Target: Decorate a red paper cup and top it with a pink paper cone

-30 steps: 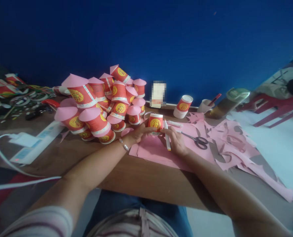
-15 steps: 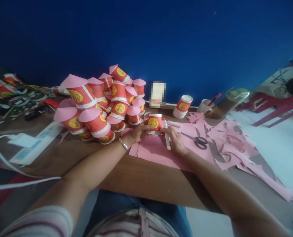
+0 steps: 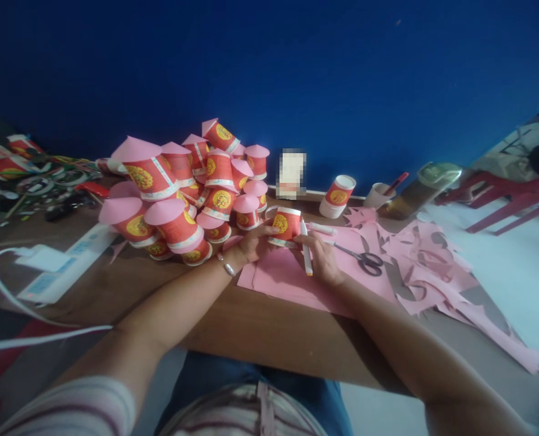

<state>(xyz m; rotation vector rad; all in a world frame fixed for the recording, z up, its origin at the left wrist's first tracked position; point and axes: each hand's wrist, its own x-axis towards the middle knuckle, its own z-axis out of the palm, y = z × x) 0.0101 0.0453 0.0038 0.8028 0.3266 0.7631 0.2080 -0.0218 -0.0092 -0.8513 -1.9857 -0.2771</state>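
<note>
A red paper cup [image 3: 286, 223] with a yellow round emblem and white rims is held a little above the pink paper [image 3: 292, 284]. My left hand [image 3: 254, 242] grips the cup from the left, fingers closed round its side. In my right hand [image 3: 320, 255] is a white marker-like pen [image 3: 306, 248] with an orange end pointing toward me. The fingertips of that hand also reach the cup's lower right side. Black-handled scissors [image 3: 369, 264] lie on the paper to the right, and a pale capped tube or pen [image 3: 323, 229] lies behind the right hand.
Several red cups with pink cone tops [image 3: 166, 218] are piled at the left. A power strip [image 3: 65, 266] with a white cable lies nearer left. Pink paper scraps [image 3: 437, 260], stacked cups [image 3: 337, 197], a white cup [image 3: 378, 197] and a jug [image 3: 426, 184] stand or lie right.
The cup has turned slightly in the hands, its emblem moving toward the left side. Both hands stay in nearly the same place, the pen still in the right.
</note>
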